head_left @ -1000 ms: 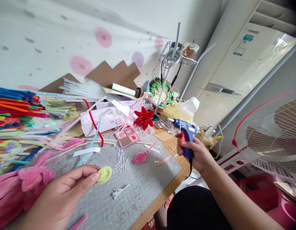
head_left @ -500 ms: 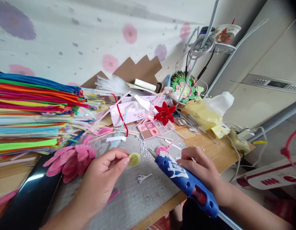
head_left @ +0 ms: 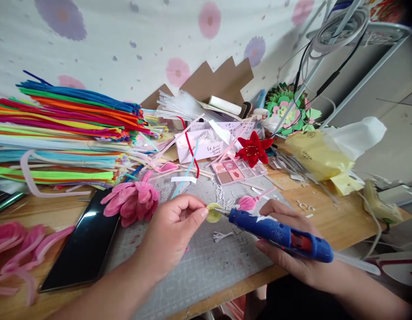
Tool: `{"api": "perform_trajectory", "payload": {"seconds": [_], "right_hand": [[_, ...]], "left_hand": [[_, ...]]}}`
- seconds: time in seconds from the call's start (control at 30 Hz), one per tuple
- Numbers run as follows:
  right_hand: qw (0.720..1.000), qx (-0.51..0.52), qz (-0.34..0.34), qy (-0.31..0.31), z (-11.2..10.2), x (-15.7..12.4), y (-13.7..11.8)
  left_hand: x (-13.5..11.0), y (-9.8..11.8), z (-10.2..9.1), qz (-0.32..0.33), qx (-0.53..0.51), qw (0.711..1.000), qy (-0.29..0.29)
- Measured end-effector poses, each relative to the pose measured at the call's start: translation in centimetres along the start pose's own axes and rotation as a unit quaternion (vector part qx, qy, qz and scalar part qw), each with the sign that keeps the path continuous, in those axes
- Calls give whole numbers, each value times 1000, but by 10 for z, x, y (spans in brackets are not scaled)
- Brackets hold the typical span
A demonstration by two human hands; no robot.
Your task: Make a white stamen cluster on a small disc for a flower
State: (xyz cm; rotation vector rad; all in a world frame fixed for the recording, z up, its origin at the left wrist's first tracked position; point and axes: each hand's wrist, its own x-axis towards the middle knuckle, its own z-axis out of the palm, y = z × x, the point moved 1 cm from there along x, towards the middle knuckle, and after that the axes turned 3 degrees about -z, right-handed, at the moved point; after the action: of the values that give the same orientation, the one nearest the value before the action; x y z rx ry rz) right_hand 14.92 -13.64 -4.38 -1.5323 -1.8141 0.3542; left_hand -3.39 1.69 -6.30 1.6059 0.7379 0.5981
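— What's the left hand (head_left: 172, 231) doing?

— It pinches a small yellow disc (head_left: 213, 212) between thumb and fingertips, holding it just above the grey cutting mat (head_left: 206, 271), which lies along the front edge of the desk (head_left: 326, 218).

— And the right hand (head_left: 292, 266)?

— It is wrapped round a blue glue gun (head_left: 279, 233) and holds it nearly level, nozzle pointing left. The metal tip touches the disc's right edge.

— What is near them on the mat?

— A little bundle of white threads (head_left: 221, 235) lies just below the nozzle. A pink bud (head_left: 247, 202) sits just behind the gun, near the right hand's knuckles. A pink fuzzy flower (head_left: 132, 200) rests at the mat's left edge, beside the left hand.

— Anything left of that?

— A black phone (head_left: 84, 246) lies flat, screen up, touching the flower's lower side. Past it, near the left edge of the desk, are loose pink loops (head_left: 16, 249).

— And toward the back?

— A tall stack of coloured pipe cleaners (head_left: 66, 133) fills the back left. A red flower (head_left: 254, 149) stands at the far corner of a make-up palette (head_left: 237, 169), behind the mat. At the right edge is a yellow bag (head_left: 312, 153) with white plastic (head_left: 355, 133) spilling from it.
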Motion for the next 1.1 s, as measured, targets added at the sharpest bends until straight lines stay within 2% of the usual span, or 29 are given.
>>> {"api": "perform_trajectory", "payload": {"seconds": [0.33, 0.53, 0.67, 0.77, 0.87, 1.0, 1.1], "right_hand": [[1000, -10, -14, -10, 2, -1, 3], [1000, -11, -2, -10, -2, -1, 2], [1000, 1, 5, 13, -4, 0, 3], [997, 64, 42, 25, -4, -2, 6], [981, 154, 104, 46, -3, -6, 13], [957, 225, 179, 41, 0, -9, 22], [950, 234, 203, 33, 2, -9, 24]], "left_hand": [[-2, 0, 0, 42, 18, 999, -7], [-1, 0, 0, 40, 14, 999, -9], [-1, 0, 0, 11, 0, 1000, -11], [-1, -1, 0, -28, -4, 1000, -9], [-1, -2, 0, -61, -9, 998, -6], [0, -2, 0, -59, -20, 998, -4], [1, -3, 0, -53, -18, 998, 0]]}}
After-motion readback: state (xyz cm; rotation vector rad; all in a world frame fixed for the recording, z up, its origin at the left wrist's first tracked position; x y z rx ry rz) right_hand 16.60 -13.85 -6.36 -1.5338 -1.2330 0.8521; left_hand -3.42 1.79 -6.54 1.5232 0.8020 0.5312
